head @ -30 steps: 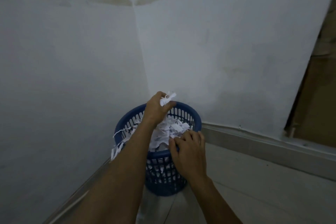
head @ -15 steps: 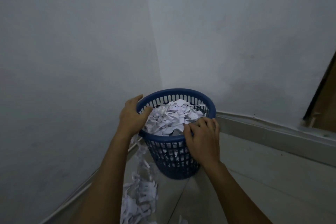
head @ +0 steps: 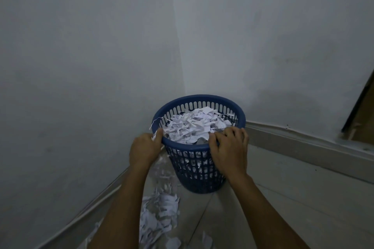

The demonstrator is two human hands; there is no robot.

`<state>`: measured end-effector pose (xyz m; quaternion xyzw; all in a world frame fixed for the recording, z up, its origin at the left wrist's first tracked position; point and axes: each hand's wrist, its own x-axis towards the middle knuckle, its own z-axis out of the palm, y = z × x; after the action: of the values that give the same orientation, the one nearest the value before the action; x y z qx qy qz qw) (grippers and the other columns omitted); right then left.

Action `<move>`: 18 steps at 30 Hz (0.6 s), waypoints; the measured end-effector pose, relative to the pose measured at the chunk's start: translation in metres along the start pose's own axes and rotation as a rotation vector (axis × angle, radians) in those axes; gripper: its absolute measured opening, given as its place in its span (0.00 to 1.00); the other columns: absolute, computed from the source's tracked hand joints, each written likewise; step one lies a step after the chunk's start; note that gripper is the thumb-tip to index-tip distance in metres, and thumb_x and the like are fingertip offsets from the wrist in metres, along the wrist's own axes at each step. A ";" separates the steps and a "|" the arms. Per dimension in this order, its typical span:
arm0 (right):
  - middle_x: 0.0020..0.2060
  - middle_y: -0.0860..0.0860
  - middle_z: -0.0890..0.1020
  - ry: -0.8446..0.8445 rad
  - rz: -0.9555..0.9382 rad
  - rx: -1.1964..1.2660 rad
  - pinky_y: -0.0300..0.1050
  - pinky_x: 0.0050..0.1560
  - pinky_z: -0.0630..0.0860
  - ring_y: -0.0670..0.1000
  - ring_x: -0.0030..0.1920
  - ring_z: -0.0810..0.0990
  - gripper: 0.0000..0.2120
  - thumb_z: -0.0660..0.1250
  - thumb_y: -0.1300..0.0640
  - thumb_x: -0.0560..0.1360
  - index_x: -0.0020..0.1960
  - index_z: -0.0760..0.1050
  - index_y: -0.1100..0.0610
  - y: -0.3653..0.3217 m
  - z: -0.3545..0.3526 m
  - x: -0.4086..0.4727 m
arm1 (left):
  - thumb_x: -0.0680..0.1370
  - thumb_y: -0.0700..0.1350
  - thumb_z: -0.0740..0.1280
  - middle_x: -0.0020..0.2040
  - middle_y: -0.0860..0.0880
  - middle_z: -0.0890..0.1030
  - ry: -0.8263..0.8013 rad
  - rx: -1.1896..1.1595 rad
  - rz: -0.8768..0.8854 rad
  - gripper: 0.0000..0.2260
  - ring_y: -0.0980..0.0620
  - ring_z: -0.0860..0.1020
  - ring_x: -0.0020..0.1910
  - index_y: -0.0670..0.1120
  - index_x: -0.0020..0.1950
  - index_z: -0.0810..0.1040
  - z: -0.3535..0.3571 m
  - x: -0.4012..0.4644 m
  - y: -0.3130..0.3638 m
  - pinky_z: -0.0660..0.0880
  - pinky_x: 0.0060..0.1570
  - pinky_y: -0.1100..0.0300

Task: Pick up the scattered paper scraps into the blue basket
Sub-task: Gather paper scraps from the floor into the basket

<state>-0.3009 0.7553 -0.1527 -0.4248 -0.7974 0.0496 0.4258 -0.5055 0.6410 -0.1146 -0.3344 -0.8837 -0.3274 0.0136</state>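
Observation:
The blue basket (head: 199, 99) stands on the floor in the corner of the room, heaped with white paper scraps (head: 194, 125). My left hand (head: 144, 148) grips its near left rim, thumb over the edge. My right hand (head: 229, 150) grips the near right rim, fingers curled over the edge onto the paper. More scraps (head: 159, 211) lie scattered on the floor to the left of the basket, between my forearms. A thin strip (head: 154, 124) hangs over the left rim.
White walls meet in a corner just behind the basket. A skirting board (head: 303, 147) runs along the right wall, and a dark door frame (head: 359, 111) stands at the far right. Pale floor tiles (head: 293, 198) spread to the right.
My left hand has dropped its clump of paper into the basket and taken hold of the left rim. The view has tilted down, showing the scraps on the floor.

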 end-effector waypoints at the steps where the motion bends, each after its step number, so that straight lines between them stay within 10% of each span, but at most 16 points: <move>1: 0.41 0.48 0.76 0.000 0.001 -0.003 0.58 0.70 0.62 0.54 0.54 0.73 0.21 0.54 0.46 0.80 0.39 0.80 0.53 -0.001 0.000 0.000 | 0.81 0.62 0.58 0.37 0.42 0.81 0.055 0.008 0.014 0.27 0.48 0.75 0.32 0.42 0.37 0.80 -0.004 0.000 0.002 0.70 0.34 0.57; 8: 0.41 0.48 0.76 0.022 0.003 -0.009 0.58 0.69 0.62 0.54 0.54 0.73 0.21 0.54 0.46 0.80 0.39 0.80 0.54 -0.005 0.001 -0.004 | 0.82 0.59 0.60 0.28 0.48 0.76 0.111 -0.156 0.201 0.26 0.51 0.74 0.28 0.44 0.30 0.73 -0.027 0.018 0.046 0.66 0.28 0.59; 14: 0.41 0.48 0.77 0.029 -0.002 -0.025 0.57 0.69 0.62 0.53 0.54 0.73 0.20 0.56 0.46 0.80 0.40 0.81 0.53 -0.005 0.001 -0.005 | 0.86 0.51 0.51 0.36 0.54 0.74 0.084 -0.241 0.453 0.15 0.56 0.71 0.33 0.46 0.46 0.71 -0.030 0.045 0.123 0.66 0.32 0.59; 18: 0.41 0.48 0.76 0.036 0.001 -0.025 0.57 0.69 0.62 0.54 0.54 0.74 0.19 0.56 0.47 0.80 0.39 0.80 0.53 -0.005 0.002 -0.004 | 0.86 0.51 0.47 0.52 0.44 0.77 -0.241 -0.448 0.400 0.15 0.49 0.77 0.48 0.43 0.60 0.68 -0.008 0.049 0.144 0.74 0.49 0.54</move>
<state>-0.3041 0.7496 -0.1543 -0.4315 -0.7899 0.0322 0.4345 -0.4586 0.7458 -0.0137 -0.5324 -0.7017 -0.4626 -0.1009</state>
